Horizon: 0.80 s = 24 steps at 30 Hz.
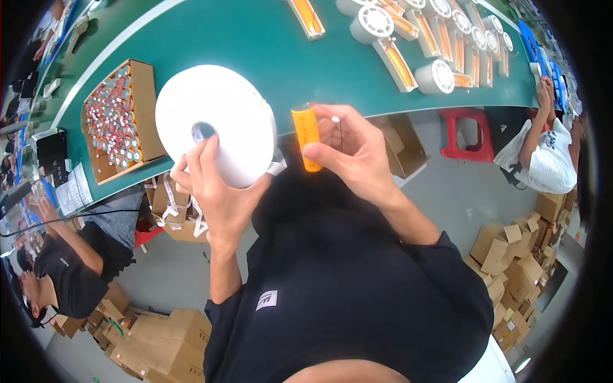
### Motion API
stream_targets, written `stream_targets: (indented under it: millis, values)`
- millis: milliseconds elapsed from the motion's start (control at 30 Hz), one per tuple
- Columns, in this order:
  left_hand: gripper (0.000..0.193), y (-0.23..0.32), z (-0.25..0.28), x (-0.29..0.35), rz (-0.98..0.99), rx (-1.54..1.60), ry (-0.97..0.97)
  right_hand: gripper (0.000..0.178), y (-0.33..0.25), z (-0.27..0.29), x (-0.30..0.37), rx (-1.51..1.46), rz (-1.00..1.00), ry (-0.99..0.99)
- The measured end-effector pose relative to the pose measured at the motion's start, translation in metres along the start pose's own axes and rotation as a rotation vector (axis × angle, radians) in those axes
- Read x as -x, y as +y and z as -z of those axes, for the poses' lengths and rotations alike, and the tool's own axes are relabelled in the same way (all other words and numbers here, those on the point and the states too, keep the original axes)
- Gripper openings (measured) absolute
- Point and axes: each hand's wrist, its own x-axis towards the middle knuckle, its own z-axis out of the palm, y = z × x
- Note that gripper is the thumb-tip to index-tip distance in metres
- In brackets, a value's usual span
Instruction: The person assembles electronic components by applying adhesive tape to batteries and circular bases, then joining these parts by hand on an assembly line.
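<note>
My left hand (214,185) grips a large white roll of tape or labels (214,124) by its lower edge, with a finger near the roll's centre hole. My right hand (354,156) pinches an orange cylindrical battery cell (306,137) upright between thumb and fingers, just right of the roll. A thin wire end shows by my right fingertips. Both hands are held above the near edge of the green table (268,45). A strip of white backing trails from the roll's lower right.
A cardboard tray of several red-and-silver cells (118,121) lies on the green table at left. White rolls (371,24) and orange cells in white holders (399,64) crowd the far right. A red stool (466,131), cardboard boxes (511,268) and two seated people (546,153) are around.
</note>
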Motion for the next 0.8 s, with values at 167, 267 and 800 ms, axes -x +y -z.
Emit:
stream_targets:
  millis: [167,267,800]
  values:
    - [0.080,0.005,-0.001,0.008,0.005,0.059,-0.029,0.045,0.002,-0.001,0.002,0.030,0.012,-0.016]
    - [0.081,0.004,0.000,0.009,0.004,0.068,-0.031,0.045,0.003,-0.002,0.003,0.056,-0.009,-0.020]
    - [0.089,0.008,0.004,0.002,-0.131,0.057,-0.090,0.038,-0.002,0.010,-0.026,0.280,-0.097,-0.140]
